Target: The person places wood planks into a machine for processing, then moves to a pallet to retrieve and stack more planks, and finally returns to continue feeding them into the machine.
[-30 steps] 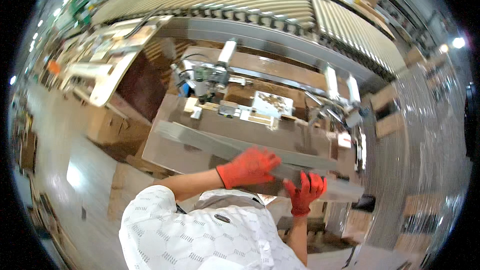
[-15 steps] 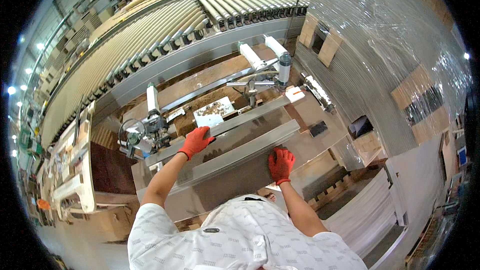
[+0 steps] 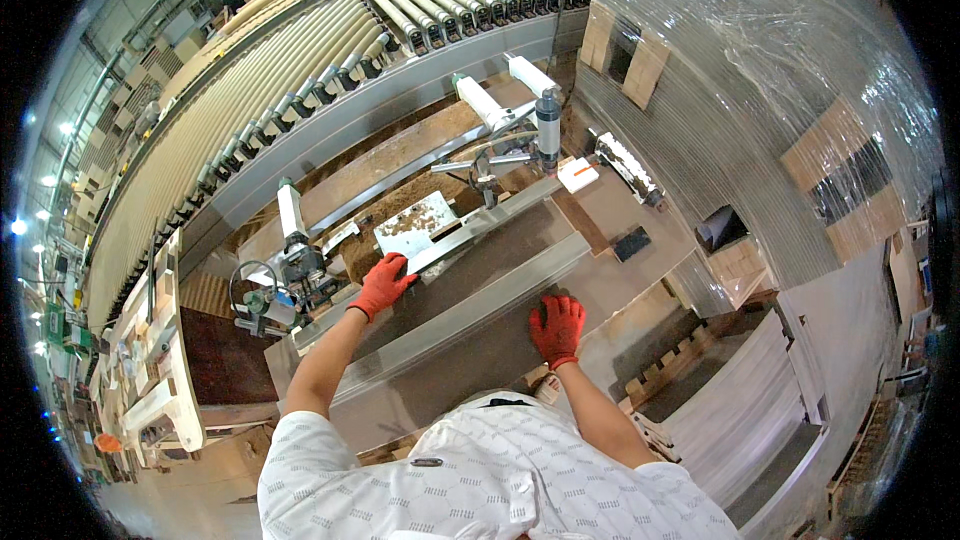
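My left hand [image 3: 384, 287], in a red glove, lies at the back metal rail [image 3: 490, 228], fingers reaching over its edge and slightly apart. What lies beneath its palm is hidden. My right hand [image 3: 558, 330], also red-gloved, is on or just over the brown work surface [image 3: 440, 385], with its fingers spread and nothing visible in them. Between the hands a long grey strip [image 3: 470, 302] runs slantwise across the surface, parallel to the rail. It sits a little left of my right fingertips. A dark flat band [image 3: 460, 275] shows between strip and rail.
Behind the rail stand white cylinders [image 3: 482, 103], clamp fittings [image 3: 305, 270] and a dusty white plate [image 3: 414, 224]. A roller conveyor [image 3: 300, 80] runs beyond. Wrapped stacked boards [image 3: 700, 130] rise at right; wooden parts [image 3: 165, 380] stand at left. A person [image 3: 235, 0] is far off.
The view has shifted slightly. My right hand's fingers look more spread than before. My left hand stays at the rail, turned a little.
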Demonstrator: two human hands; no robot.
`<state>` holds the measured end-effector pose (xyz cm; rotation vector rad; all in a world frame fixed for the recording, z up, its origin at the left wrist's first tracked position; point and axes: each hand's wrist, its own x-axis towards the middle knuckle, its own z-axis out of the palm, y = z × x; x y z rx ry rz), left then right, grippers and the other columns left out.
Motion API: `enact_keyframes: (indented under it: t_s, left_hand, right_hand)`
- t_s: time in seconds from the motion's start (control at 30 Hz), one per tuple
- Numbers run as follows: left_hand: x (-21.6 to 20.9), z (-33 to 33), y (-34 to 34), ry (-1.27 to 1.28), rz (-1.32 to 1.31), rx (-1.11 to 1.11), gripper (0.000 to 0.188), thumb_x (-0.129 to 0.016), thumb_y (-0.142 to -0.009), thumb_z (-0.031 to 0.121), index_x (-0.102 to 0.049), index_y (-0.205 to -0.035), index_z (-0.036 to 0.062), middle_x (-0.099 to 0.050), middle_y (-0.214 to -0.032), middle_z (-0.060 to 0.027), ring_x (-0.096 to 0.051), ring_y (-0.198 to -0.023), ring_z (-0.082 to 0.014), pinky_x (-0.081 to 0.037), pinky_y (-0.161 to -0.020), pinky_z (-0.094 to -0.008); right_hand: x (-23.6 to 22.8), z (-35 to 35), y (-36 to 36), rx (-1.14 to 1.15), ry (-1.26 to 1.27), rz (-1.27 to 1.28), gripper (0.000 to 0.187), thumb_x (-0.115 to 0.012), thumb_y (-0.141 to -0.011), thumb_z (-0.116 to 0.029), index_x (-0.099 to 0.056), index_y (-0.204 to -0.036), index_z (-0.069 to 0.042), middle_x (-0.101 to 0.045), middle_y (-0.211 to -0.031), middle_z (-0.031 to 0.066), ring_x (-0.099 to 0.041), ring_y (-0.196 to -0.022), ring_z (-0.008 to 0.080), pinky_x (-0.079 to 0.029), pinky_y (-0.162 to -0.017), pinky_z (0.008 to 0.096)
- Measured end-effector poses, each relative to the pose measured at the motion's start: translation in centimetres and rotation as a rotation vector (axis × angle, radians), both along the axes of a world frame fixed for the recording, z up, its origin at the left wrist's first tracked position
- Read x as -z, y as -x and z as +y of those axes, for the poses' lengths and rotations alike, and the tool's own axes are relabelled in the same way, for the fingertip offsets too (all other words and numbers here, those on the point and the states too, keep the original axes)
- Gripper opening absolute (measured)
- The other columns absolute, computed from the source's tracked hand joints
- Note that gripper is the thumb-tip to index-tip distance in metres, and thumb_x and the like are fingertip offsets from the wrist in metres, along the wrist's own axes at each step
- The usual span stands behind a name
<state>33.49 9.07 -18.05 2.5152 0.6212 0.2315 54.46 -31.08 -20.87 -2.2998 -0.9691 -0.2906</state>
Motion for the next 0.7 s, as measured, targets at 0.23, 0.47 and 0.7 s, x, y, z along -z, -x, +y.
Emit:
enact_keyframes:
  t_s: [0.23,0.47,0.7]
  left_hand:
    - [-1.6,-2.7,-1.8,-0.249,0.091,-0.008,0.049,-0.081,-0.092,0.035,-0.067,-0.13,0.0067,-0.063,-0.139,-0.0154,-0.059,-0.124,-0.0406,-0.047,-0.108,-0.0522]
    - [1.1,-1.8,-0.3,-0.454,0.018,-0.144,0.036,-0.072,-0.092,0.048,-0.068,-0.113,0.0187,-0.065,-0.121,-0.008,-0.059,-0.12,-0.0328,-0.038,-0.106,-0.057]
    - [1.4,-2.0,-0.9,-0.294,0.1,-0.126,0.047,-0.075,-0.092,0.047,-0.067,-0.126,0.015,-0.067,-0.132,-0.0096,-0.055,-0.134,-0.0314,-0.035,-0.114,-0.057]
  right_hand:
    - [0.6,-0.1,-0.6,-0.001,0.005,0.017,0.036,-0.073,-0.088,-0.033,-0.068,-0.117,-0.011,-0.065,-0.115,0.0126,-0.057,-0.116,0.0375,-0.042,-0.105,0.0536]
    - [1.8,0.7,-0.1,-0.061,0.059,-0.071,0.021,-0.069,-0.088,-0.028,-0.072,-0.093,-0.007,-0.071,-0.093,0.0167,-0.066,-0.089,0.0389,-0.05,-0.08,0.0496]
    - [2.0,0.0,-0.4,-0.028,0.07,-0.205,0.028,-0.068,-0.097,-0.03,-0.069,-0.114,-0.007,-0.071,-0.118,0.0156,-0.062,-0.115,0.0378,-0.045,-0.103,0.0528]
